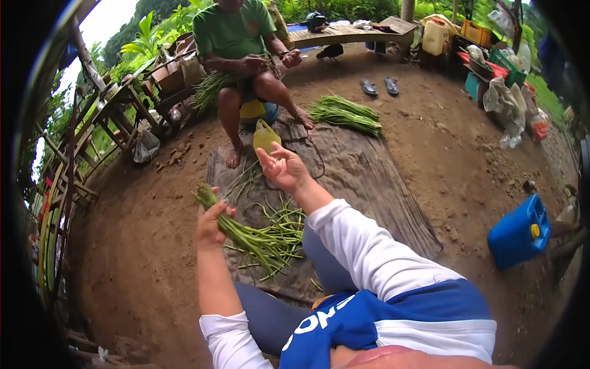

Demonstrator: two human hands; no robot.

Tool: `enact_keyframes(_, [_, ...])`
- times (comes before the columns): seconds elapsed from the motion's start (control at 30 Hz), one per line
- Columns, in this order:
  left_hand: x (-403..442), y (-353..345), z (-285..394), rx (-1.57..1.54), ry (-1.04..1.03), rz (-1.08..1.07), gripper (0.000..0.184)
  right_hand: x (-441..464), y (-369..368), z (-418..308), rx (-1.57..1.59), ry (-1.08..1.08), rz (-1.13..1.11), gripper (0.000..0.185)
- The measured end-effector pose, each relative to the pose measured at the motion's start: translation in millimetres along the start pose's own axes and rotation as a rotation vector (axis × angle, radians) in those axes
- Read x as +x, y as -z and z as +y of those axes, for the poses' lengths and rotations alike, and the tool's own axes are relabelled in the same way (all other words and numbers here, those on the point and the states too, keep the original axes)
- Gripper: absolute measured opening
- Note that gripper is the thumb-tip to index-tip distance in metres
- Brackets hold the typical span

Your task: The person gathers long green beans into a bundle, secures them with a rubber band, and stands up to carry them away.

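Note:
My left hand is wrapped round a bundle of long green beans, whose lower ends hang over loose green beans on a dark cloth. My right hand is raised beside a yellow bag, its fingers partly curled; whether something small sits between them is too small to make out. A tied-looking pile of green beans lies at the cloth's far edge. Across from me a seated person in a green shirt has more long beans over the lap.
A blue jug stands on the dirt at the right. Dark slippers lie beyond the cloth, before a wooden bench. Wooden racks line the left, and plastic bags with containers fill the back right.

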State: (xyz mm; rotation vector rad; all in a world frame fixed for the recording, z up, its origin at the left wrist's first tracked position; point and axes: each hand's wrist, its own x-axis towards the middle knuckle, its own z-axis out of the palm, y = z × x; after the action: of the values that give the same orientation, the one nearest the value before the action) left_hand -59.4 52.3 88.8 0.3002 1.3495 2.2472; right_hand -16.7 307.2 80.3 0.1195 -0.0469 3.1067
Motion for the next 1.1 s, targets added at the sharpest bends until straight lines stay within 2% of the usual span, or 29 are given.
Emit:
enact_keyframes(0.1, [-5.6,-47.2,-25.3,0.079,0.043,-0.184,0.040,37.4,71.8,35.1,-0.616,0.213,0.271,0.093])
enact_keyframes(0.17, [-2.7,-51.2,-40.9,0.190,0.104,-0.329,0.041,37.8,106.3,52.0,-0.922,0.054,0.137,0.093])
enact_keyframes(0.2, [1.7,-46.1,-39.9,0.111,0.112,-0.329,0.046,35.9,109.3,55.9,-0.794,-0.054,0.196,0.096])
enact_keyframes(0.23, [7.4,-41.1,-37.1,0.029,0.115,-0.325,0.054,11.4,75.8,55.1,-0.575,-0.167,0.197,0.084])
enact_keyframes(0.27, [9.5,-37.0,-33.1,-0.055,0.119,-0.319,0.063,8.9,67.7,44.6,-0.463,-0.331,0.094,0.076])
enact_keyframes(0.3, [8.2,-36.0,-25.7,-0.015,0.141,-0.317,0.069,10.9,59.5,34.5,-0.345,-0.491,-0.004,0.070])
enact_keyframes(0.37, [3.6,-36.5,-11.3,0.071,0.197,-0.321,0.081,5.5,24.9,29.7,-0.819,-0.205,-0.111,0.068])
enact_keyframes(0.4, [5.4,-23.5,-25.4,0.243,0.384,-0.182,0.086,0.7,0.0,28.4,-1.066,-0.053,-0.181,0.072])
enact_keyframes(0.47, [-11.7,-53.6,-40.1,0.616,0.469,-0.238,0.082,-18.8,-39.1,38.6,-1.451,-0.026,-0.359,0.080])
enact_keyframes(0.53, [-14.0,-70.8,-33.0,0.746,0.466,-0.168,0.073,-29.3,-69.4,45.7,-1.739,-0.300,-0.606,0.087])
enact_keyframes(0.7, [-12.4,-78.6,-4.5,0.443,0.319,0.347,0.053,-48.6,-58.1,62.8,-1.631,-0.239,-0.390,0.072])
enact_keyframes(0.77, [20.4,-12.2,-15.7,0.019,0.154,0.049,0.050,-59.0,-49.2,64.7,-1.578,-0.210,-0.297,0.067])
enact_keyframes(0.8, [11.8,-16.3,-11.2,-0.045,0.122,0.046,0.047,-26.0,-8.0,40.6,-0.955,-0.318,-0.553,0.065])
enact_keyframes(0.87, [4.8,-28.4,-18.5,-0.121,0.041,-0.084,0.044,-5.9,13.6,21.8,-0.128,-0.174,-0.354,0.063])
enact_keyframes(0.9, [2.0,-36.0,-23.3,-0.157,0.002,-0.149,0.043,-18.2,-5.1,26.6,0.050,0.041,0.040,0.065])
enact_keyframes(0.93, [-1.5,-45.8,-25.8,-0.026,-0.005,-0.185,0.041,-3.7,9.0,28.9,0.035,0.043,0.137,0.072])
enact_keyframes(0.97, [-0.4,-46.5,-33.3,-0.013,0.066,-0.243,0.038,2.9,27.5,39.6,-0.274,0.116,0.179,0.080])
enact_keyframes(1.03, [2.3,-44.6,-47.9,0.009,0.211,-0.369,0.035,6.2,60.1,55.9,-0.944,0.101,-0.039,0.103])
enact_keyframes(1.1, [-0.2,-43.6,-44.6,-0.157,0.213,-0.410,0.040,-3.4,55.6,55.9,-0.789,0.012,-0.059,0.108])
